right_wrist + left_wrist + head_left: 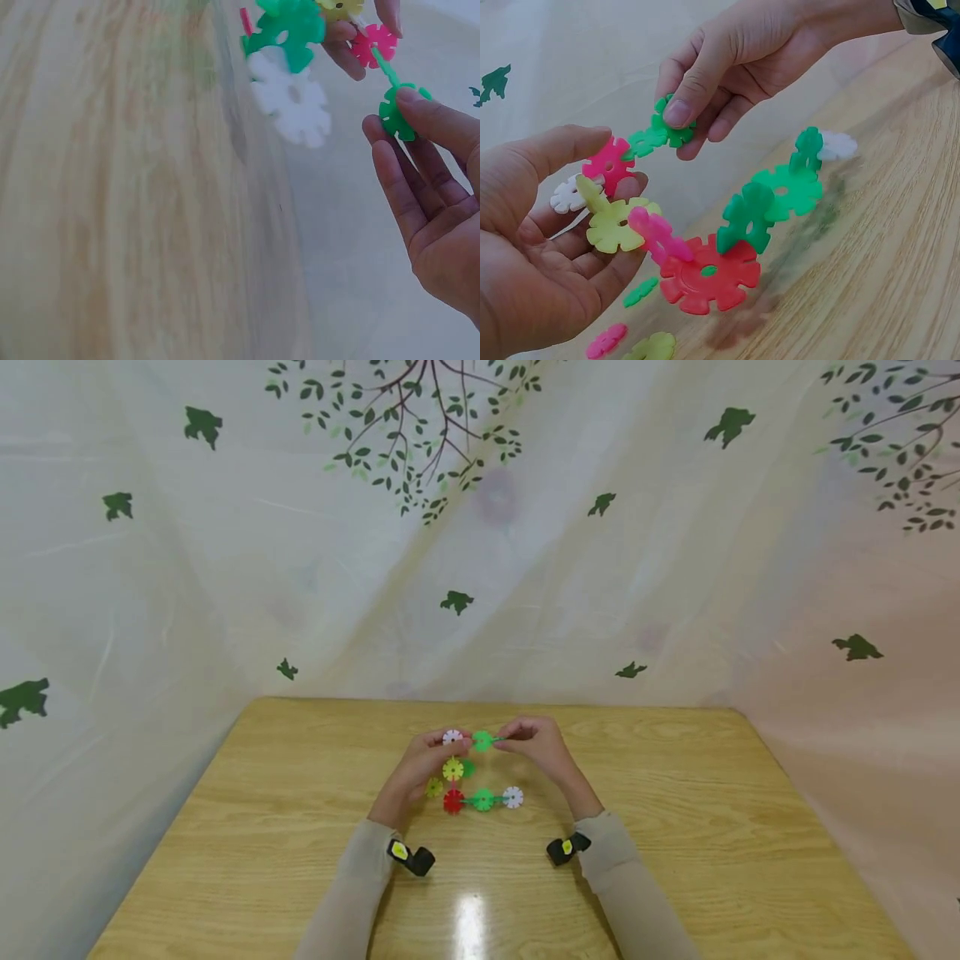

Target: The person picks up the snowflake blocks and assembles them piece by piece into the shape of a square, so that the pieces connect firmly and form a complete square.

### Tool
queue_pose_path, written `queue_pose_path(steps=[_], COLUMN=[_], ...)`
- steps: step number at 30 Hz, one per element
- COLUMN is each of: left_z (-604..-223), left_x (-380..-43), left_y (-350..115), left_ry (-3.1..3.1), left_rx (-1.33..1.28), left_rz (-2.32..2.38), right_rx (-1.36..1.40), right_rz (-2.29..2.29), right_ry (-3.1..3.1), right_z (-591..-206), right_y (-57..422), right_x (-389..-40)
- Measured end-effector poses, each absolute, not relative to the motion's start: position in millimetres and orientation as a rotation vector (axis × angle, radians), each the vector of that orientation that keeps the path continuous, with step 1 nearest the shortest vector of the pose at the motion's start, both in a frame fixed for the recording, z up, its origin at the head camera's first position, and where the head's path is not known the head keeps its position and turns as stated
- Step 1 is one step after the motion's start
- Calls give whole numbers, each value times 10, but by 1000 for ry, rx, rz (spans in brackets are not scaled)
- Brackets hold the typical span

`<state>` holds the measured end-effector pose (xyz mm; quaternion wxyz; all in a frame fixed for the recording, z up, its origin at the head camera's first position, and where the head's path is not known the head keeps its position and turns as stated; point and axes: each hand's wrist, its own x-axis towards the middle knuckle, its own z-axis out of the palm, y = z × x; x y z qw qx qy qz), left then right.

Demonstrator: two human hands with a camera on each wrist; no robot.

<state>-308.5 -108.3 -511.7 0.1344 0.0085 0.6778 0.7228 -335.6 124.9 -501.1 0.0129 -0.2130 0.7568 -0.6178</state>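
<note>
Slotted plastic snowflake discs are joined edge to edge in a bent chain held above the table. My left hand pinches its upper part at a pink disc, beside a white disc. My right hand pinches a green disc between thumb and fingers; a second green disc links it to the pink one. Lower on the chain are a yellow disc, a pink disc and a red disc. From the red one, a row of green discs runs right to a white disc.
Behind the chain, a green piece, a pink piece and a yellow disc lie low; whether they are joined I cannot tell. The wooden table meets a leaf-printed cloth at the back. Each wrist wears a small black camera.
</note>
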Motion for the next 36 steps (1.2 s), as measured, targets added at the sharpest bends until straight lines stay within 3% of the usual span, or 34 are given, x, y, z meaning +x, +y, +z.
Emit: queue_pose_path(steps=[13, 36], left_z=[-5051, -5036], left_x=[-3086, -3068], left_y=[-1048, -944], left_ry=[1841, 1976], left_rx=[86, 26], left_rz=[2217, 2258], right_rx=[-864, -881], right_rz=[-2032, -1964], right_ry=[2256, 2323], right_z=[-5014, -4921], right_y=[1217, 1150], right_x=[-3331, -3265])
